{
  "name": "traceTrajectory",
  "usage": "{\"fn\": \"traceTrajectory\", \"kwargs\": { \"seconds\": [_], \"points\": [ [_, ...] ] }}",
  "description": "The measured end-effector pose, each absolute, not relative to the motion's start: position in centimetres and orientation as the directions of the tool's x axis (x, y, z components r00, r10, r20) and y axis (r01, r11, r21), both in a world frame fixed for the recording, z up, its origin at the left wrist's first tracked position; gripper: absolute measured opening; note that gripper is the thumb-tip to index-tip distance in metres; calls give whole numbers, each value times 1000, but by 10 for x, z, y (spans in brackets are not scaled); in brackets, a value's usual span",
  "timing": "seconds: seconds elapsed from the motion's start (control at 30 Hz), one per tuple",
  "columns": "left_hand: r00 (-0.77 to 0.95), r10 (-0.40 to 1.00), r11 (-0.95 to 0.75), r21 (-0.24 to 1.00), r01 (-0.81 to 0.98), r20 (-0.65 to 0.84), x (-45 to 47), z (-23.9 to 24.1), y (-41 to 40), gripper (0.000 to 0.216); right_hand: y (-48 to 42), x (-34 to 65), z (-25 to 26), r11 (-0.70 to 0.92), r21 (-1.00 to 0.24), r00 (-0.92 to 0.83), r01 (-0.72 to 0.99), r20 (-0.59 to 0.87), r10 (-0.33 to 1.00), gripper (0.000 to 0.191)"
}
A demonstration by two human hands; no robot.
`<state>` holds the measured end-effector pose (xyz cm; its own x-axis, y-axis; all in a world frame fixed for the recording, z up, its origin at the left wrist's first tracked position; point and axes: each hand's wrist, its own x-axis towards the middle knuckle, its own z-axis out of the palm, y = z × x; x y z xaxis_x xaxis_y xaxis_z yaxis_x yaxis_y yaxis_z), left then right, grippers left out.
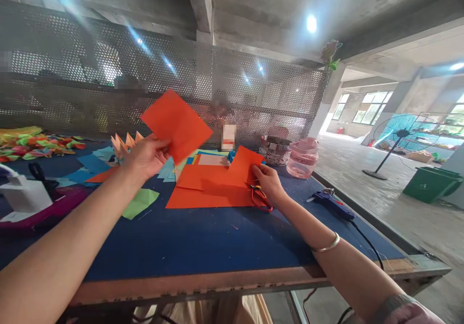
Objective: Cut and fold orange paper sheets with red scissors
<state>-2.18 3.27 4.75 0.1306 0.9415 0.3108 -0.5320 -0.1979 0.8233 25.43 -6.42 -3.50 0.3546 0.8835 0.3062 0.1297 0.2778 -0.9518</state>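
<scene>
My left hand (150, 155) is closed on the lower left edge of an orange paper square (176, 123), held up above the table. My right hand (267, 181) pinches a smaller-looking orange paper piece (243, 163) by its right side. Red-handled scissors (260, 199) are at my right hand, just below its fingers; whether a finger hooks them cannot be told. Under both pieces lies a large orange sheet (213, 193) on the blue tabletop. Near my left forearm rests a light green paper piece (140, 203).
A blue glue gun (333, 204) with its cord lies at the right. Behind are a pink plastic jug (302, 157) and a patterned basket (275, 150). A purple power strip (54, 208) with a white charger (25, 196) sits left, before colourful folded paper (39, 145). A perforated screen (163, 72) stands behind.
</scene>
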Motion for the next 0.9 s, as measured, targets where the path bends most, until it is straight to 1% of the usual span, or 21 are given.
{"fn": "traceTrajectory", "kwargs": {
  "seconds": [0.1, 0.27, 0.37, 0.47, 0.5, 0.6, 0.73, 0.9],
  "points": [
    [75, 967, -159, 805, -572, 244, -31, 52, 38, 30, -66, 250, -37, 280, -952, 323, 125, 306, 896, 38],
    [146, 968, -83, 809, -581, 205, -22, 48, 31, 33, -68, 242, -41, 256, -956, 241, 145, 285, 928, 38],
    [191, 964, -42, 815, -578, 185, -17, 45, 27, 30, -60, 234, -36, 218, -959, 194, 181, 252, 948, 39],
    [222, 963, -9, 838, -546, 155, -16, 42, 27, 28, -45, 216, -26, 174, -951, 146, 255, 216, 965, 34],
    [226, 963, -4, 844, -536, 148, -17, 41, 28, 27, -38, 207, -23, 133, -925, 112, 357, 184, 977, 31],
    [228, 963, -1, 852, -524, 141, -18, 38, 32, 22, -16, 181, -20, 77, -884, 85, 460, 130, 988, 22],
    [236, 960, -12, 858, -513, 154, -19, 36, 34, 22, 12, 159, -26, -2, -781, 146, 624, 114, 983, 20],
    [240, 955, -29, 857, -515, 176, -18, 34, 36, 18, 31, 157, -27, -81, -592, 183, 802, 115, 976, 37]
  ]
}}
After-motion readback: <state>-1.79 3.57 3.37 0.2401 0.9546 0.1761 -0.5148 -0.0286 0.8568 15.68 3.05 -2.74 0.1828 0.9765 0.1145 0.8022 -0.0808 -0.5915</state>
